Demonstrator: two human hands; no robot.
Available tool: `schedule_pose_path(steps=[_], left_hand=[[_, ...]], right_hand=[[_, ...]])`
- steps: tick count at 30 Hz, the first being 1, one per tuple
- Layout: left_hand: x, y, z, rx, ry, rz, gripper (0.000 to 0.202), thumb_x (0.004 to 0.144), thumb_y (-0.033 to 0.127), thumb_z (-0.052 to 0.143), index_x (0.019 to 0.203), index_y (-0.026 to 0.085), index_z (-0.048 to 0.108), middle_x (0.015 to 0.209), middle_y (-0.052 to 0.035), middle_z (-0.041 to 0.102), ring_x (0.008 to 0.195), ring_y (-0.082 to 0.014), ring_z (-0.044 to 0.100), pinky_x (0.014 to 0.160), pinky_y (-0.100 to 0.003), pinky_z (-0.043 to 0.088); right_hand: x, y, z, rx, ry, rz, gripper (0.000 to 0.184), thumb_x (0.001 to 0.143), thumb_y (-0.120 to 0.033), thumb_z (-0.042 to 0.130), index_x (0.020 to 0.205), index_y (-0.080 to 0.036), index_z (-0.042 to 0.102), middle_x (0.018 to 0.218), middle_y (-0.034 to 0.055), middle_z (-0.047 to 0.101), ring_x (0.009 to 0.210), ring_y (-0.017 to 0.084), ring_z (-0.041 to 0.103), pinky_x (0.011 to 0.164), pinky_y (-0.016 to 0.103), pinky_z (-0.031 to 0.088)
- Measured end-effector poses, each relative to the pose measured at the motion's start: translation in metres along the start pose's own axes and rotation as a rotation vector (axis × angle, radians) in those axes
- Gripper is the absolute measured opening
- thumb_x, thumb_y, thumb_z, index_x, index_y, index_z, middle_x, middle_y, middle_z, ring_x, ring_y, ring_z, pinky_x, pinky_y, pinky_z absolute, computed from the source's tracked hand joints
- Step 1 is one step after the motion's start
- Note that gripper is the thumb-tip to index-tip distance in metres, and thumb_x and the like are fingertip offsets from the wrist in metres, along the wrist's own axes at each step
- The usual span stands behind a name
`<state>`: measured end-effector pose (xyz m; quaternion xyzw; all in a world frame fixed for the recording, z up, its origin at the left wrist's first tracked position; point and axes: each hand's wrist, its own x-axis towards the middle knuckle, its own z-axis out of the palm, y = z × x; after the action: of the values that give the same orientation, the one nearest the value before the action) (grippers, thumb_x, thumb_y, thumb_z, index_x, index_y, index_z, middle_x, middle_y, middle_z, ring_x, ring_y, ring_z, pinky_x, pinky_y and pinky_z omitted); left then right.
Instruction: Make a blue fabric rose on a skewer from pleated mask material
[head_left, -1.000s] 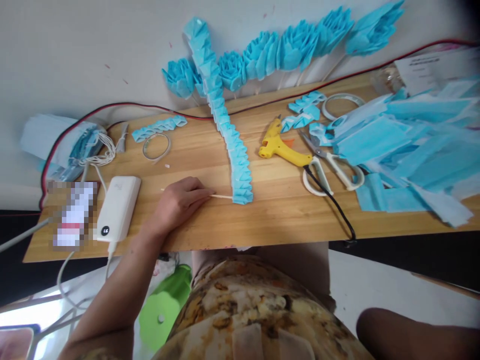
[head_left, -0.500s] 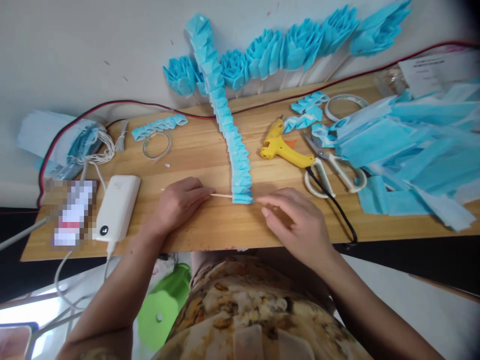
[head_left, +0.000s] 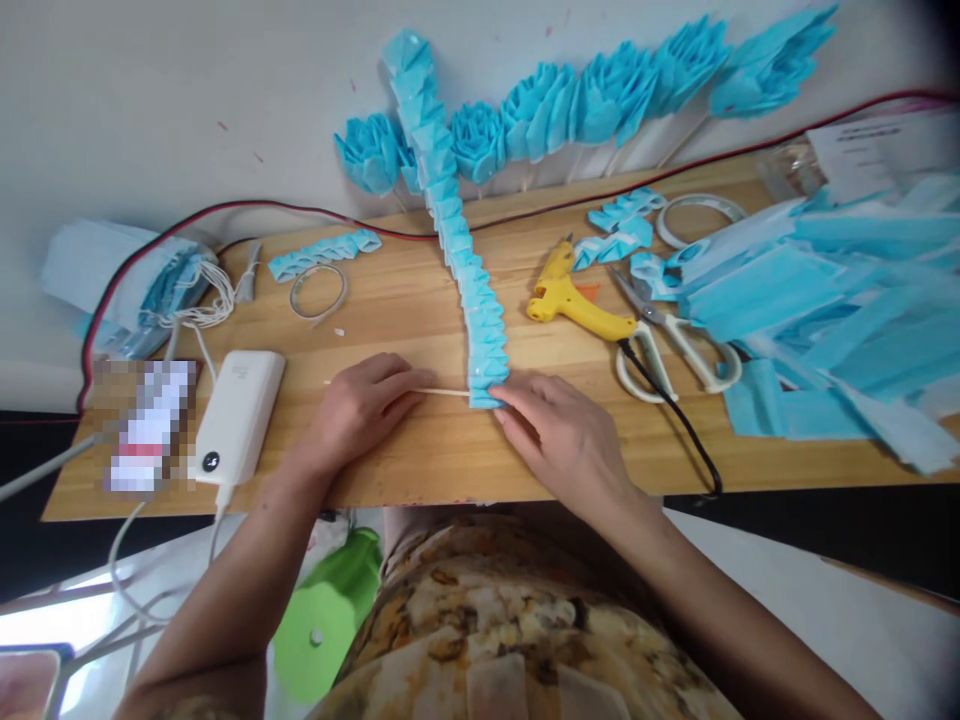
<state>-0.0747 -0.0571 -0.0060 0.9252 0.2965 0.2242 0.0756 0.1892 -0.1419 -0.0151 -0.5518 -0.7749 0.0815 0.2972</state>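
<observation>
A long strip of folded blue fabric (head_left: 457, 250) runs from the wall down to the front of the table. Across its near end lies a thin wooden stick (head_left: 448, 392), which goes under the rolled edge. My left hand (head_left: 364, 405) is closed on the stick, just left of the strip. The fingers of my right hand (head_left: 559, 430) pinch the strip's near end at its right edge. To the right lie a yellow glue gun (head_left: 581, 305) and white-handled scissors (head_left: 675, 340).
Several blue fabric roses (head_left: 611, 90) on sticks lean against the wall. Loose blue sheets (head_left: 832, 290) pile up at the right. Tape rolls (head_left: 318, 292), a white power bank (head_left: 238, 415) and a phone (head_left: 154, 425) are around. A red-black cable (head_left: 315, 207) crosses the back.
My right hand has moved left and closed on the strip's near end. The left hand keeps its hold on the stick. The whole view has shifted slightly.
</observation>
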Motion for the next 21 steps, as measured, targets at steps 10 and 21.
schedule_pose_path(steps=[10, 21], left_hand=[[-0.003, 0.000, -0.004, -0.028, -0.023, 0.005, 0.018, 0.104, 0.016, 0.054, 0.101, 0.018, 0.072, 0.091, -0.0068, 0.071, 0.081, -0.0159, 0.065, 0.069, -0.026, 0.048], [-0.003, -0.002, -0.003, -0.040, -0.011, 0.032, 0.017, 0.103, 0.016, 0.055, 0.100, 0.016, 0.072, 0.091, -0.0069, 0.071, 0.080, -0.0157, 0.065, 0.069, -0.026, 0.049]], right_hand=[[0.004, 0.001, -0.003, 0.125, 0.088, -0.035, 0.019, 0.101, -0.018, 0.057, 0.104, -0.025, 0.074, 0.092, 0.0039, 0.075, 0.087, 0.019, 0.070, 0.073, 0.031, 0.052], [0.003, 0.006, -0.012, 0.100, 0.095, -0.041, 0.024, 0.101, -0.017, 0.055, 0.116, -0.022, 0.074, 0.094, 0.0063, 0.074, 0.089, 0.020, 0.070, 0.075, 0.033, 0.055]])
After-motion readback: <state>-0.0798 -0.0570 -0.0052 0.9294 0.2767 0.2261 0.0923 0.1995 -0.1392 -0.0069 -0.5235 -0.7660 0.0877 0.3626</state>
